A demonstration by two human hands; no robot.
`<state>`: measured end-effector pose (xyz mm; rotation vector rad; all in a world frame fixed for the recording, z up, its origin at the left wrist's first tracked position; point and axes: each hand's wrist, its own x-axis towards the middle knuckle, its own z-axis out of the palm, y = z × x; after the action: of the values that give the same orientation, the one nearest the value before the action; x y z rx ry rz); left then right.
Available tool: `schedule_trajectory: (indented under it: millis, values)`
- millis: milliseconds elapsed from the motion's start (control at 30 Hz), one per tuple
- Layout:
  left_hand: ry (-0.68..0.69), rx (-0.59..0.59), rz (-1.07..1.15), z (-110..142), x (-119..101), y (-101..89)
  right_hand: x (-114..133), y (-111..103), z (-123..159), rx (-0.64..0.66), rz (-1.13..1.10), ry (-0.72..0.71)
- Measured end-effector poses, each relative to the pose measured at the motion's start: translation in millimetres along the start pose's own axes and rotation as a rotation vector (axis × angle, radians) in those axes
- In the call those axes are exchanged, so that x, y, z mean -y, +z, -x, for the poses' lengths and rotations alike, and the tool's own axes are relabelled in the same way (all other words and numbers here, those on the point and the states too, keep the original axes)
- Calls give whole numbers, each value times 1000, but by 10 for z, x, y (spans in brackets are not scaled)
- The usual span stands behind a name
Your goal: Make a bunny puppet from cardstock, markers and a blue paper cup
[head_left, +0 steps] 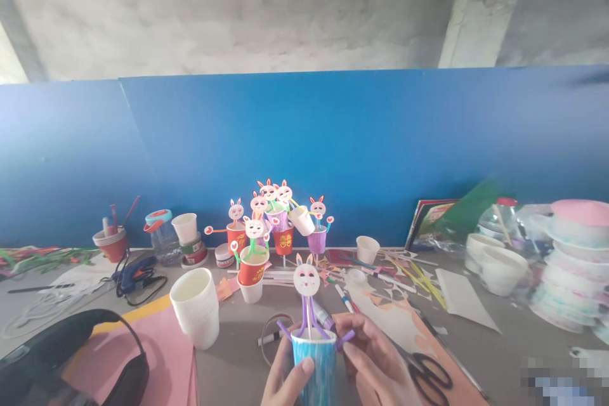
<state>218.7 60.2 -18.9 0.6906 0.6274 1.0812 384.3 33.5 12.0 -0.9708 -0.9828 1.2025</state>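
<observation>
My left hand (285,377) is wrapped round a blue-streaked paper cup (320,368) held upright, its thumb across the front. A round white rabbit face (306,279) with pink ears stands above the cup on a thin white stick. Purple pipe-cleaner-like strips (304,314) run down from below the face and bend outward over the rim on both sides. At the cup's right side, my right hand (375,355) pinches the right purple strip (346,337) near its end. The lower part of the cup lies beyond the picture's bottom edge.
Finished-looking rabbit cups (254,260) stand at the back middle. Left are stacked white cups (195,307), pink paper (166,355), a blue glue gun (133,274) and a black headset-like object (128,374). Right lie black scissors (431,377), paper scraps (387,311) and stacked bowls (571,273).
</observation>
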Motion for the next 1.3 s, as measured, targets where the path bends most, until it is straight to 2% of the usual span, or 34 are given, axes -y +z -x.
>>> schedule_trajectory:
  millis: [100, 200, 333, 433, 567, 767, 900, 967, 1133, 1200, 1300]
  values:
    - [-69, -119, 12, -28, 0, -16, 10, -31, -33, -160, 0, -15]
    - [-80, -220, -15, -63, 3, -25, -45, -122, -101, -309, 8, -18]
    - [-3, -178, -80, -112, 27, -39, -128, -218, -187, -409, -70, -33]
    - [31, -162, -110, -153, 74, -81, -158, -227, -213, -401, -105, -41]
    - [62, -253, -150, -218, 161, -165, -166, -195, -197, -347, -147, -61]
    - [68, -248, -186, -242, 196, -212, -174, -162, -150, -273, -18, -107]
    - [71, -170, -186, -171, 132, -166, -138, -163, -138, -236, -84, -57]
    - [71, -94, -196, -114, 86, -116, -87, -169, -132, -182, -104, -50]
    - [66, 252, -260, 34, -15, 83, 109, -152, -54, -51, -119, -72]
    - [71, 373, -272, 70, -31, 165, 177, -127, -5, -62, -113, -59]
    - [50, 477, -296, 95, -25, 244, 212, -107, 28, -105, -89, -20]
